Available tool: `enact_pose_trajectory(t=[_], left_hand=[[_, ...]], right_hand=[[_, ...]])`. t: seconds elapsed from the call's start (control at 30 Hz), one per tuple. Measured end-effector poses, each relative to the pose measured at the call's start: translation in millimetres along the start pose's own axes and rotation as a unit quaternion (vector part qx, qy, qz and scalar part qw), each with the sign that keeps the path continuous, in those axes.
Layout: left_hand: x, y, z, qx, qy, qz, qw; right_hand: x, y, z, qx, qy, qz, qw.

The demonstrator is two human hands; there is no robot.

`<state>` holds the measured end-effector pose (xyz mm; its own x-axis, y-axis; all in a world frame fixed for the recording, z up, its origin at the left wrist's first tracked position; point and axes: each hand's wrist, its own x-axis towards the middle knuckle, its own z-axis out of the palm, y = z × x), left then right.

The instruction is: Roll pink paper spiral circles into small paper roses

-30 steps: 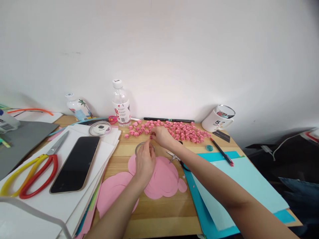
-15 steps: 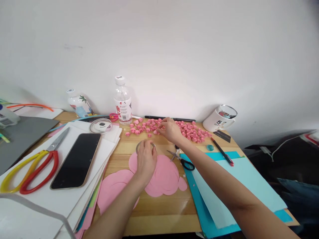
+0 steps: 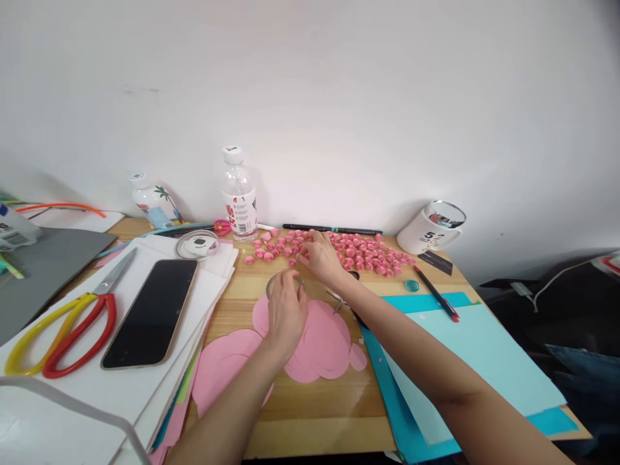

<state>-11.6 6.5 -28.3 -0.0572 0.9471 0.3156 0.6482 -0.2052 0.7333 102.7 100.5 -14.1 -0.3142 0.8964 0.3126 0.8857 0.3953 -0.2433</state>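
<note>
Many small pink rolled paper roses (image 3: 361,250) lie along the back of the wooden table. My right hand (image 3: 323,261) reaches in among them at the left of the cluster, its fingers closed around a rose that is mostly hidden. Nearer to me, my left hand (image 3: 287,313) curls its fingers over the rim of a round, ring-like thing (image 3: 271,284), perhaps a roll of clear tape. Beneath that hand spread flat pink paper circles (image 3: 325,345). Small scissors (image 3: 339,302) lie slightly open beside the circles, partly covered by my right forearm.
Left, a phone (image 3: 151,313) and red-and-yellow scissors (image 3: 80,323) rest on stacked paper (image 3: 213,284). A bottle (image 3: 239,206) and a white mug (image 3: 429,232) stand near the wall. Blue sheets (image 3: 484,361), a red-tipped pen (image 3: 436,294) and a teal coil (image 3: 411,285) are right.
My right hand has shifted slightly left among the roses, and its forearm now covers more of the small scissors. My left hand stays on the round thing.
</note>
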Motion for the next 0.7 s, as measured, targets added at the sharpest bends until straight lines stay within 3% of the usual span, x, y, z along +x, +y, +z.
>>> enact_pose_trajectory(t=[0.23, 0.7], left_hand=[[0.2, 0.2, -0.7, 0.004, -0.003, 0.003, 1.0], [-0.2, -4.7, 3.6, -0.011, 0.017, 0.011, 1.0]], right_hand=[[-3.7, -2.6, -5.6, -0.048, 0.003, -0.041, 0.998], [-14.6, 21.8, -16.4, 0.041, 0.055, -0.061, 0.996]])
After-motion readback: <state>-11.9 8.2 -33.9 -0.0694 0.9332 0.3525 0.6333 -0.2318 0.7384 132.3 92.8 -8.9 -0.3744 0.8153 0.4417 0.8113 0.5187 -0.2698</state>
